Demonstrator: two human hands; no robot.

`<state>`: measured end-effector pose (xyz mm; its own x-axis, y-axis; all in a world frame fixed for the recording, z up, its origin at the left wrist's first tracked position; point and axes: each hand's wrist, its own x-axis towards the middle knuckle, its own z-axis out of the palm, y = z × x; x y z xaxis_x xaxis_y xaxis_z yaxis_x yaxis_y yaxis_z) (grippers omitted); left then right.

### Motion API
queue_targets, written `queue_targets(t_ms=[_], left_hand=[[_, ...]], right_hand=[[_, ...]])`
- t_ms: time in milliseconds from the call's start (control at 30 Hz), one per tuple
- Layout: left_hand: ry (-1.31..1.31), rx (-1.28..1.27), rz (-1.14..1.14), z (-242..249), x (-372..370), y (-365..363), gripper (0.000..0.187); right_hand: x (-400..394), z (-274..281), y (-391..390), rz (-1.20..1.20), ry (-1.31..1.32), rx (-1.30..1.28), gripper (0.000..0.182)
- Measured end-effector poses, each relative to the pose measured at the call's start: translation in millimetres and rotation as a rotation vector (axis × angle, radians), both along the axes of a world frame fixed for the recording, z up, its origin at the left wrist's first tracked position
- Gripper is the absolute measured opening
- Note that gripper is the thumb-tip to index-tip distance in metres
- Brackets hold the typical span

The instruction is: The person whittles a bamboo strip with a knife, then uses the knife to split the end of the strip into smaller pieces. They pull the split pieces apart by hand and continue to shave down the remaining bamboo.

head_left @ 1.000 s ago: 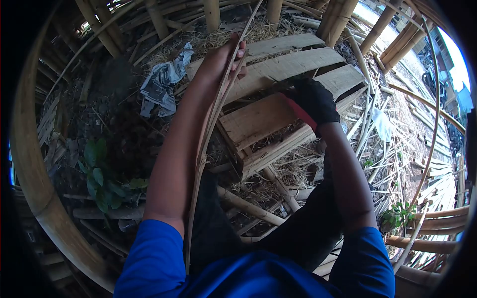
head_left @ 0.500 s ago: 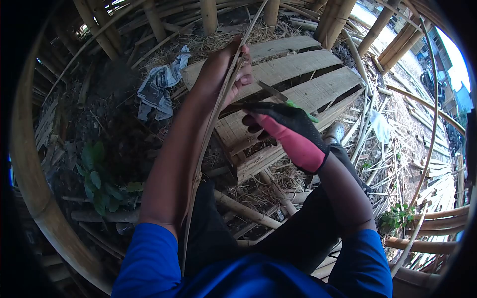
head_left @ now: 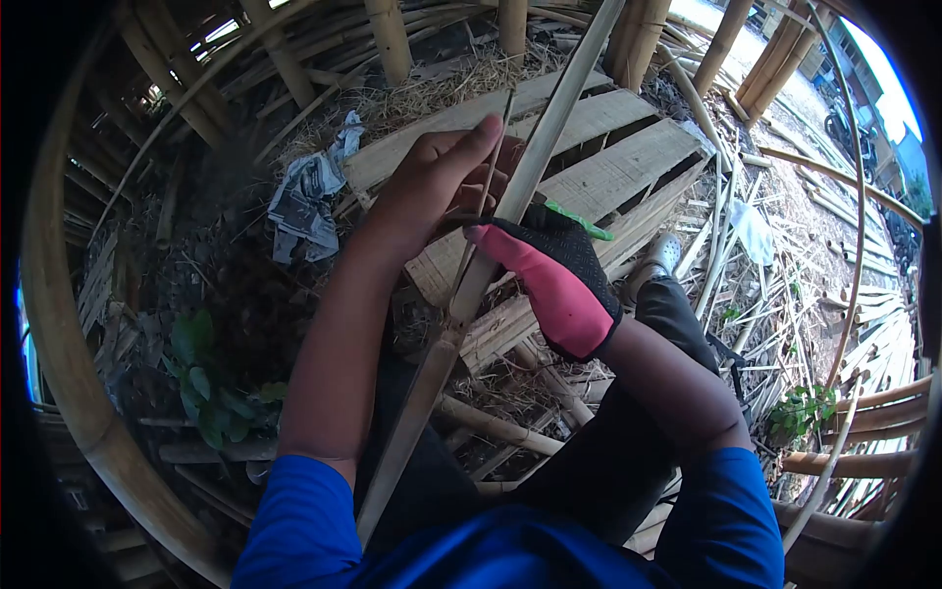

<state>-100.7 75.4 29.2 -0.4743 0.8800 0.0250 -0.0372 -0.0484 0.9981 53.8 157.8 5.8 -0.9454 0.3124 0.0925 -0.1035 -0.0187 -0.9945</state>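
A long split bamboo strip [head_left: 432, 363] runs slanting from my lap up past both hands, its broad pale face now toward me. My bare left hand [head_left: 446, 177] is curled at the strip's left side, thumb raised, some fingers hidden behind it. A thin bamboo sliver [head_left: 496, 147] stands up along those fingers. My right hand [head_left: 554, 280], in a pink and black glove, is closed around a knife with a green handle [head_left: 579, 221]. The glove's thumb side presses against the strip, just below my left fingers. The knife's blade is hidden behind strip and glove.
Under my hands is a slatted wooden platform [head_left: 628, 167]. Crumpled newspaper [head_left: 306, 201] lies left of it. Bamboo poles [head_left: 391, 39] stand behind, and a curved bamboo pole [head_left: 108, 432] borders the left. Cut strips [head_left: 868, 363] litter the ground at right.
The bamboo strip has turned from its narrow edge to its broad face and shifted right. My left hand has moved down and rotated, thumb up. The knife blade, visible before, is now hidden.
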Motion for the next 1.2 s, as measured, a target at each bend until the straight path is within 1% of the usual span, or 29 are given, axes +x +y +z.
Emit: queue_targets(t_ms=[33,67,100,133,167,200,233,267,300,333,367,467,567,633,733,767,833,867,933,967,1000,1067,1100,1167,1200], left_hand=[[0.126,0.033,-0.051,-2.9,1.9,-1.0,0.052],[0.131,0.037,-0.055,-2.7,5.8,-1.3,0.052],[0.195,0.065,-0.011,-1.6,11.1,-1.0,0.046],[0.259,0.093,0.033,-0.3,14.3,0.3,0.042],[0.177,0.180,0.045,0.5,15.6,2.0,0.035],[0.179,0.182,0.043,0.4,14.4,2.0,0.035],[0.161,0.174,0.044,-0.6,11.8,0.7,0.037],[0.144,0.166,0.046,-0.9,9.6,-0.5,0.039],[0.146,0.169,0.044,-0.5,8.5,-2.1,0.039],[0.122,0.188,-0.042,-0.7,8.4,-4.5,0.040],[0.097,0.207,-0.128,-0.8,8.5,-5.7,0.041],[0.126,0.265,-0.136,-5.2,8.5,-3.4,0.043],[0.123,0.227,-0.162,-1.2,7.2,-5.9,0.041],[0.123,0.220,-0.149,-1.1,8.4,-3.9,0.040],[0.101,0.226,-0.137,-1.2,11.0,-2.1,0.038],[0.080,0.240,-0.140,-1.0,12.1,-1.6,0.036],[0.100,0.236,-0.122,-0.9,18.9,-0.8,0.034],[0.123,0.236,-0.102,-1.2,22.4,0.5,0.033],[0.158,0.231,-0.092,-6.8,28.2,6.5,0.031],[0.193,0.228,-0.074,-9.6,30.0,8.4,0.030],[0.188,0.230,-0.073,-10.6,29.4,9.4,0.030],[0.031,0.249,-0.062,-11.6,27.0,11.0,0.029],[0.029,0.248,-0.062,-11.3,28.9,11.1,0.029],[0.107,0.240,0.064,-9.0,34.0,13.5,0.028],[0.106,0.240,0.060,-9.8,34.4,14.2,0.028]], right_hand=[[0.9,3.9,7.2,-0.055,-0.028,0.030,0.039],[2.2,7.4,15.7,-0.110,-0.056,0.060,0.038],[-2.0,2.5,23.8,-0.075,0.191,0.508,0.036],[-1.7,-1.4,26.2,-0.078,0.194,0.512,0.036],[-1.4,-4.1,26.3,-0.095,0.132,0.187,0.036],[-1.5,-1.0,24.4,-0.109,0.069,-0.139,0.036],[-1.3,-3.5,27.2,-0.102,0.095,-0.174,0.040],[0.6,0.9,28.4,-0.104,0.097,-0.172,0.040],[3.0,8.4,28.9,-0.104,0.028,-0.165,0.041],[4.2,12.7,29.1,-0.104,-0.042,-0.158,0.042],[3.3,10.7,29.4,-0.103,-0.040,-0.156,0.042],[0.2,5.2,26.8,-0.125,-0.009,-0.163,0.043],[0.0,7.1,24.7,-0.146,0.030,-0.202,0.044],[-4.0,1.2,28.3,-0.088,0.019,-0.324,0.042],[-4.2,1.0,29.9,-0.020,-0.014,-0.353,0.043],[-3.5,4.0,27.2,-0.020,-0.014,-0.353,0.043],[-0.3,15.3,17.1,-0.029,0.018,-0.514,0.046],[0.9,12.8,19.7,-0.034,0.019,-0.516,0.046],[1.7,4.3,30.0,-0.062,-0.032,-0.248,0.048],[-3.9,3.8,35.9,-0.143,-0.156,-0.239,0.048],[-5.1,5.6,36.0,-0.144,-0.161,-0.237,0.048],[-7.2,9.7,33.2,-0.252,-0.083,-0.264,0.052],[-8.0,9.0,33.1,-0.252,-0.085,-0.264,0.052],[-8.5,6.3,35.0,-0.285,-0.028,-0.228,0.055],[-9.7,3.3,37.5,-0.289,-0.028,-0.228,0.055]])
